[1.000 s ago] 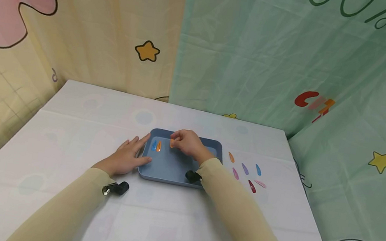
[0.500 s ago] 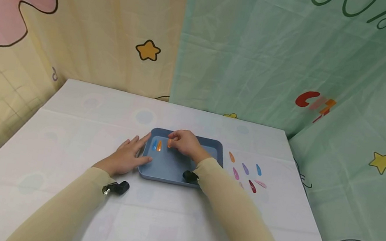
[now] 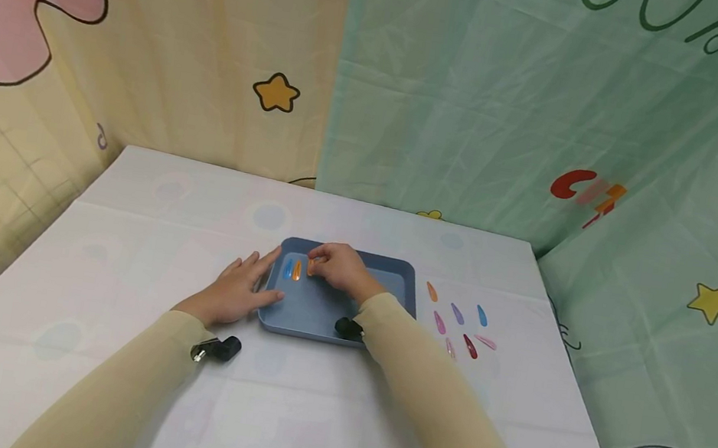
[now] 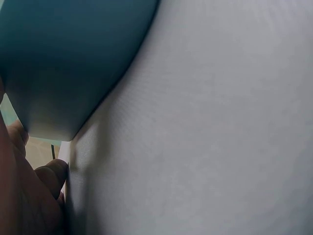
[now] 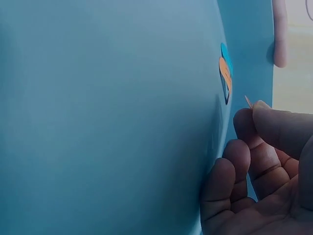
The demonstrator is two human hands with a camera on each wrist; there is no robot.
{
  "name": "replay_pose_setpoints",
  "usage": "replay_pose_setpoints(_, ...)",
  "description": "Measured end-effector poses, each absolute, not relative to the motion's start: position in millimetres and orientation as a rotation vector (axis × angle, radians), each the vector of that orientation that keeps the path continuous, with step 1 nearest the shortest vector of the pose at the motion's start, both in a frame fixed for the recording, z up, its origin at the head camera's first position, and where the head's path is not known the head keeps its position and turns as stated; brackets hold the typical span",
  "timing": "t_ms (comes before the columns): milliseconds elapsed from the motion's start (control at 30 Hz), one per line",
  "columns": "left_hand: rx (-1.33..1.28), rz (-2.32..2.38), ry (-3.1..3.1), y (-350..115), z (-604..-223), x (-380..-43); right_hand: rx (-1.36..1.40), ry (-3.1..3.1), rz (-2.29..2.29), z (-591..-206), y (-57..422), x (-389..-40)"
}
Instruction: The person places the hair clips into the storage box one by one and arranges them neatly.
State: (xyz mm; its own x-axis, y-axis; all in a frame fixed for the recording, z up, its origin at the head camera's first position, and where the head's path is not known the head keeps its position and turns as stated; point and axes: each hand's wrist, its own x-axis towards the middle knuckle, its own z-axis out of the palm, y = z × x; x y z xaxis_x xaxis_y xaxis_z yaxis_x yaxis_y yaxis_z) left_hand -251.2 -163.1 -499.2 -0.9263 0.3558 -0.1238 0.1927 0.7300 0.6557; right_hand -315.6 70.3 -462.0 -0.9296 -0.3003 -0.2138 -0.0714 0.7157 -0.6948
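Observation:
The shallow blue tray point(image 3: 317, 315) lies on the white-covered table. My right hand point(image 3: 342, 266), over the back left of the tray, pinches an orange snap hair clip point(image 5: 248, 101) between thumb and index finger; most of the clip is hidden by the fingertips. Just left of it inside the tray, a blue hair clip point(image 3: 288, 269) and an orange-yellow hair clip point(image 3: 297, 270) lie side by side. My left hand point(image 3: 237, 292) spreads its straight fingers along the tray's left rim, with index finger and thumb against it.
Several hair clips lie to the right of the tray, among them an orange one point(image 3: 432, 291), a purple one point(image 3: 457, 314), a blue one point(image 3: 481, 315) and a dark red one point(image 3: 469, 346). Printed curtains point(image 3: 454, 99) stand behind the table.
My right hand has moved slightly left with the orange hair clip, closer to the two clips in the tray. A pink clip beside the tray has come out from behind the sleeve. My left hand stays put.

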Motion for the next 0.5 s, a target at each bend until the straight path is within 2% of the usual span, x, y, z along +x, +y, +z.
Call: replay_pose_setpoints(500,0.425,0.976,2.696,-163.0,-499.4,-251.7,-0.298,2.652,-0.929,-467.7,62.8,-316.1)
